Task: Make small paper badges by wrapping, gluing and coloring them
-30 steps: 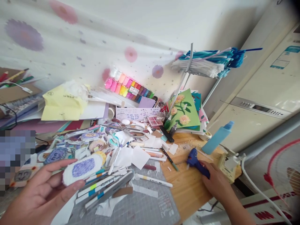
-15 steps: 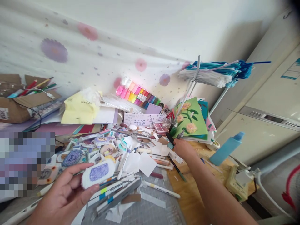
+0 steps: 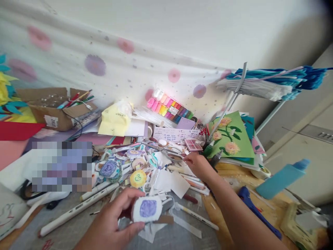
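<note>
My left hand (image 3: 111, 217) pinches a small white rounded piece (image 3: 148, 208) by its left side; a purple scribbled rectangle fills its middle. Amid the clutter, my right hand (image 3: 196, 165) has curled fingers at the handle loop of the grey-handled scissors (image 3: 173, 158), the fingertips partly hidden. White paper squares (image 3: 180, 185) and several pens lie just below the scissors. A yellow round cutout (image 3: 137, 178) with a drawn face rests above my left hand, beside a purple round cutout (image 3: 109, 169).
Behind stand a cardboard box (image 3: 56, 116) of pencils, a tray of coloured clay (image 3: 170, 106) and a green flower card (image 3: 231, 135). On the right are a blue bottle (image 3: 281, 180), a blue glue gun (image 3: 257, 210) and a power strip (image 3: 296, 222). A white marker (image 3: 78, 211) lies left.
My right hand has moved left from the dark bottles to the scissors' handle. The view has turned left. My left hand still holds the white piece, now lower and nearer the middle.
</note>
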Demonstrator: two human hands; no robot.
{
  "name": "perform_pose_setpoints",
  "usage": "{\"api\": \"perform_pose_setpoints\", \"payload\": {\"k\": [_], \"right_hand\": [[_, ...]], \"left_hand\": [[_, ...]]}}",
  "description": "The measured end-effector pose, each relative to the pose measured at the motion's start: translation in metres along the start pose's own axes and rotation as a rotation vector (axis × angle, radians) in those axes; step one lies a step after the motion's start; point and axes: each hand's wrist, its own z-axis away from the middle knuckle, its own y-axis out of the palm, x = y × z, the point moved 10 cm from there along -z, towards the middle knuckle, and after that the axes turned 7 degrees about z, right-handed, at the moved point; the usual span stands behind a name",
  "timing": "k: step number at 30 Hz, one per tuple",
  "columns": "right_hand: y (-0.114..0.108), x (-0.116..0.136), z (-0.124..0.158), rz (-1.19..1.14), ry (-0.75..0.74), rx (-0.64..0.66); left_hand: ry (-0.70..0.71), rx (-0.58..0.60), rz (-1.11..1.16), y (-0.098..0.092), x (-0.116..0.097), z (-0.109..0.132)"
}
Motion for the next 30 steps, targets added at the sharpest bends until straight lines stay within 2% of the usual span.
{"api": "perform_pose_setpoints", "payload": {"k": [4, 7, 10, 13, 17, 22, 24, 27, 30], "right_hand": [[0.006, 0.033, -0.039, -0.035, -0.042, -0.027], [0.015, 0.041, -0.064, -0.056, -0.044, -0.012], [0.014, 0.042, -0.072, -0.083, -0.048, -0.026], [-0.002, 0.035, -0.063, -0.120, -0.011, -0.105], [-0.028, 0.015, -0.030, -0.216, 0.104, -0.283], [-0.036, 0.001, 0.014, -0.388, 0.153, -0.435], [-0.033, 0.002, 0.024, -0.463, 0.149, -0.449], [-0.028, 0.012, 0.030, -0.516, 0.118, -0.387], [-0.035, 0.017, 0.033, -0.505, 0.114, -0.371]], "left_hand": [[-0.010, -0.050, 0.091, -0.009, 0.000, -0.003], [-0.013, -0.118, 0.198, -0.020, -0.001, -0.006], [-0.014, -0.158, 0.262, -0.027, -0.003, -0.005], [-0.017, -0.176, 0.296, -0.029, -0.005, -0.004], [-0.039, -0.165, 0.285, -0.023, -0.003, 0.000], [-0.039, -0.159, 0.232, -0.021, -0.001, 0.001], [-0.062, -0.188, 0.238, -0.026, 0.002, 0.001], [-0.092, -0.234, 0.250, -0.032, 0.004, 0.001], [-0.102, -0.277, 0.252, -0.037, 0.003, 0.000]]}}
